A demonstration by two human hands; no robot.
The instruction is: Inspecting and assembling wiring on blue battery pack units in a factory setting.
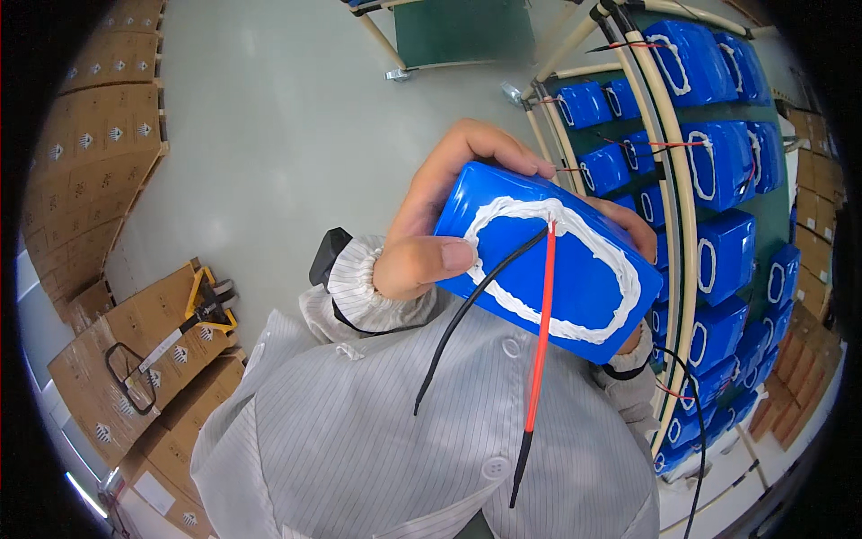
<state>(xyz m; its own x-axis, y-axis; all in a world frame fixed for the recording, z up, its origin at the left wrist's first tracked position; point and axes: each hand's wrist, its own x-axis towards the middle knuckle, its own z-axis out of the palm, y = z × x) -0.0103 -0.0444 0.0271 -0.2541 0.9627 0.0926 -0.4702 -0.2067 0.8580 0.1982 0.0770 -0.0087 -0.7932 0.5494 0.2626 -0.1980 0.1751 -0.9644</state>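
My left hand [422, 225] grips the blue shrink-wrapped rectangular battery pack [548, 260] at its left edge, thumb pressed on the top face, fingers curled over the far edge. My right hand [639, 235] is mostly hidden behind the pack's right side; fingertips wrap its far right corner. Pack is held up near my chest, tilted. A ring of white sealant [620, 269] runs round its face. A black wire [467, 310] and a red wire [541, 323] hang from it. At right: a rack of similar blue packs [718, 171].

Brown cardboard cartons [94, 171] stacked along the floor's left edge, white-marked sides showing, more brown boxes [813, 260] beyond the far right rack.
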